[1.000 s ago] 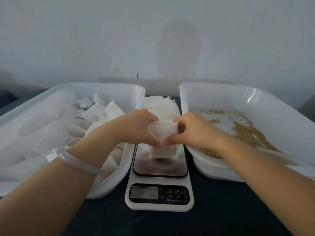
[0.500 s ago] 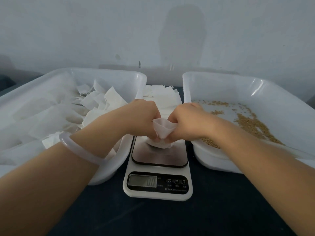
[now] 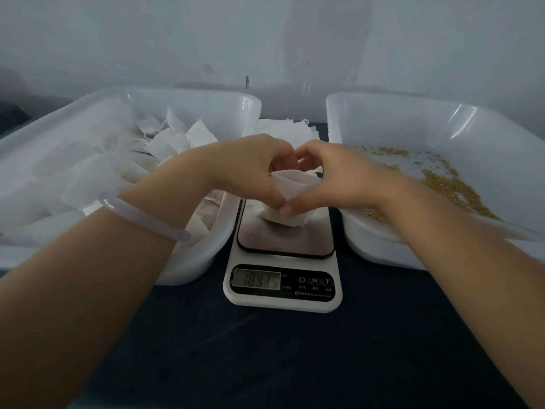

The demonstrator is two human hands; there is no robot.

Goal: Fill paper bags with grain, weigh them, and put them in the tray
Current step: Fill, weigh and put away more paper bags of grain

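Observation:
A small white paper bag [image 3: 290,199] stands on the plate of the white digital scale [image 3: 283,261]. My left hand [image 3: 250,169] pinches the bag's mouth from the left and my right hand [image 3: 330,178] pinches it from the right, holding the mouth spread. The scale's display shows digits that are too blurred to read. Brown grain [image 3: 448,184] lies scattered in the white tray [image 3: 383,119] on the right. The white tray [image 3: 206,261] on the left holds several white paper bags [image 3: 165,143].
A stack of flat white paper bags [image 3: 283,128] lies behind the scale between the two trays. Everything sits on a dark tabletop [image 3: 265,349]. A pale wall stands close behind the trays. My left wrist wears a clear bangle [image 3: 141,219].
Both hands lowered the bag onto the scale plate and pulled its mouth apart. The display went from zero to a reading.

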